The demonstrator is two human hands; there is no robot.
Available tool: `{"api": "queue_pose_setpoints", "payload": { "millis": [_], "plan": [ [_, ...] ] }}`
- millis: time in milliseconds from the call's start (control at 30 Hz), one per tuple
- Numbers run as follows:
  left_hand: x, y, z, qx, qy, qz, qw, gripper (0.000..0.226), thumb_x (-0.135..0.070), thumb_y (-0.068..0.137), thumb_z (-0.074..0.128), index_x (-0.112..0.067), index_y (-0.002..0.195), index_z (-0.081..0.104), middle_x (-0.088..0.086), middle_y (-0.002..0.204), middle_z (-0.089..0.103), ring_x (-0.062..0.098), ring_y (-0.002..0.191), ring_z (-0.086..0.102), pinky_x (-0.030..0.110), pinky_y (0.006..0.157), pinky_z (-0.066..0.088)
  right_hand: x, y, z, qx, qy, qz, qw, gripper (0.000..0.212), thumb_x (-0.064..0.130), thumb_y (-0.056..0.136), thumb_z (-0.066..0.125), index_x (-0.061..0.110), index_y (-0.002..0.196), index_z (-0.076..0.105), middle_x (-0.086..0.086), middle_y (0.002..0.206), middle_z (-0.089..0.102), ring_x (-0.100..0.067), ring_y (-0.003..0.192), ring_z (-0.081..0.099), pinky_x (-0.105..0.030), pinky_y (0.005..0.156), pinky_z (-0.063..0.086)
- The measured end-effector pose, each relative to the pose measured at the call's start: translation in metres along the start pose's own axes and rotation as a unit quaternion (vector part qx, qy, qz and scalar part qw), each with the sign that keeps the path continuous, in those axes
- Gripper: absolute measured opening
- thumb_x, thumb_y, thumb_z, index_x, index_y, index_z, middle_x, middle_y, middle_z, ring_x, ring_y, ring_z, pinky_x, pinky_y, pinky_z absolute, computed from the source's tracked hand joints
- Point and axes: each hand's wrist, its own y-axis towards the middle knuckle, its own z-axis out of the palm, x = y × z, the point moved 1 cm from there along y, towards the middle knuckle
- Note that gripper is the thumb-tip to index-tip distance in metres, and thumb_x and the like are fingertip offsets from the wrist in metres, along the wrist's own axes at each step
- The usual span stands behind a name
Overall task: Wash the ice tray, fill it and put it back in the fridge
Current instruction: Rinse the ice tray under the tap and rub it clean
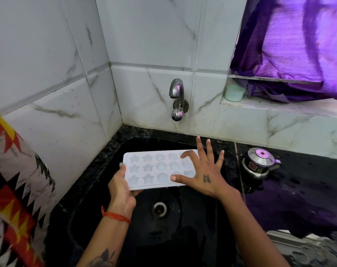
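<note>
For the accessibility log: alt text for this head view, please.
A person's left hand grips a white ice tray over a black sink, the right hand spread across it. A tap juts from the tiled wall behind.

black counter [298, 205] | wet | small steel kettle [259, 164] on it

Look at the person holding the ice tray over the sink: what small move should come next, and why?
Probably the right hand should reach up to the tap and open it. The ice tray is held over the black sink by the left hand, the right hand's fingers are spread free, and no water is running.
</note>
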Motion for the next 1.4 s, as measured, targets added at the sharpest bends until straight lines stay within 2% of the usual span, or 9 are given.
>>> {"api": "queue_pose_setpoints", "payload": {
  "millis": [167, 267, 500, 600, 900, 1100, 1300, 1400],
  "plan": [
    [-0.001, -0.002, 0.001, 0.003, -0.002, 0.001, 1.0, 0.027, -0.037, 0.096, 0.05, -0.013, 0.098, 0.062, 0.007, 0.088, 0.067, 0.024, 0.076, 0.065, 0.037, 0.059, 0.051, 0.01, 0.002, 0.004, 0.002, -0.035, -0.026, 0.999, 0.086, 0.095, 0.053, 0.019, 0.042, 0.114, 0.046, 0.002, 0.156, -0.026, -0.026, 0.138, -0.037, -0.062, 0.103, -0.027],
    [-0.001, -0.004, 0.003, 0.008, -0.003, 0.003, 1.0, 0.027, -0.036, 0.097, 0.049, -0.014, 0.092, 0.063, 0.006, 0.086, 0.067, 0.023, 0.075, 0.064, 0.037, 0.059, 0.051, 0.014, 0.003, 0.006, 0.008, -0.057, -0.033, 0.998, 0.094, 0.096, 0.051, 0.008, 0.042, 0.116, 0.049, 0.0, 0.156, -0.027, -0.027, 0.137, -0.037, -0.064, 0.102, -0.027],
    [-0.002, -0.003, 0.005, 0.013, 0.001, 0.005, 1.0, 0.028, -0.038, 0.096, 0.049, -0.014, 0.096, 0.063, 0.007, 0.088, 0.068, 0.025, 0.077, 0.066, 0.037, 0.06, 0.052, 0.017, 0.002, 0.005, 0.027, -0.049, -0.03, 0.998, 0.083, 0.091, 0.059, 0.015, 0.045, 0.117, 0.054, 0.001, 0.156, -0.026, -0.026, 0.137, -0.038, -0.062, 0.102, -0.028],
    [-0.001, -0.003, 0.005, 0.016, 0.003, 0.003, 1.0, 0.028, -0.037, 0.096, 0.049, -0.014, 0.092, 0.064, 0.008, 0.088, 0.068, 0.025, 0.077, 0.065, 0.036, 0.059, 0.051, 0.015, 0.003, 0.004, 0.024, -0.054, -0.031, 0.998, 0.082, 0.092, 0.059, 0.017, 0.045, 0.113, 0.056, 0.001, 0.157, -0.025, -0.026, 0.137, -0.037, -0.062, 0.102, -0.029],
    [-0.002, -0.003, 0.004, 0.016, 0.003, 0.003, 1.0, 0.029, -0.038, 0.097, 0.048, -0.014, 0.09, 0.063, 0.008, 0.086, 0.068, 0.025, 0.076, 0.066, 0.036, 0.058, 0.052, 0.015, 0.002, 0.005, -0.004, -0.121, -0.032, 0.992, 0.09, 0.093, 0.057, 0.004, 0.043, 0.111, 0.056, 0.0, 0.157, -0.023, -0.029, 0.138, -0.036, -0.065, 0.102, -0.026],
    [-0.002, -0.002, 0.004, 0.012, 0.002, 0.001, 1.0, 0.028, -0.038, 0.096, 0.049, -0.013, 0.096, 0.063, 0.007, 0.087, 0.068, 0.024, 0.077, 0.065, 0.037, 0.059, 0.052, 0.016, 0.003, 0.006, 0.024, -0.07, -0.022, 0.997, 0.09, 0.093, 0.057, 0.011, 0.046, 0.122, 0.053, 0.002, 0.156, -0.027, -0.026, 0.137, -0.038, -0.063, 0.101, -0.029],
    [0.0, -0.003, 0.003, 0.013, 0.002, 0.001, 1.0, 0.027, -0.037, 0.097, 0.049, -0.016, 0.088, 0.063, 0.007, 0.086, 0.067, 0.024, 0.076, 0.065, 0.037, 0.059, 0.051, 0.016, 0.003, 0.007, 0.034, -0.04, -0.026, 0.998, 0.082, 0.094, 0.057, 0.024, 0.044, 0.114, 0.057, 0.002, 0.156, -0.025, -0.025, 0.137, -0.038, -0.062, 0.101, -0.029],
    [-0.001, -0.005, 0.003, 0.013, 0.001, 0.002, 1.0, 0.027, -0.036, 0.097, 0.049, -0.016, 0.086, 0.062, 0.006, 0.084, 0.067, 0.023, 0.074, 0.064, 0.037, 0.058, 0.051, 0.016, 0.002, 0.006, 0.029, -0.044, -0.026, 0.998, 0.078, 0.092, 0.058, 0.024, 0.043, 0.108, 0.057, 0.002, 0.157, -0.024, -0.026, 0.137, -0.037, -0.062, 0.101, -0.029]
  ]
}}
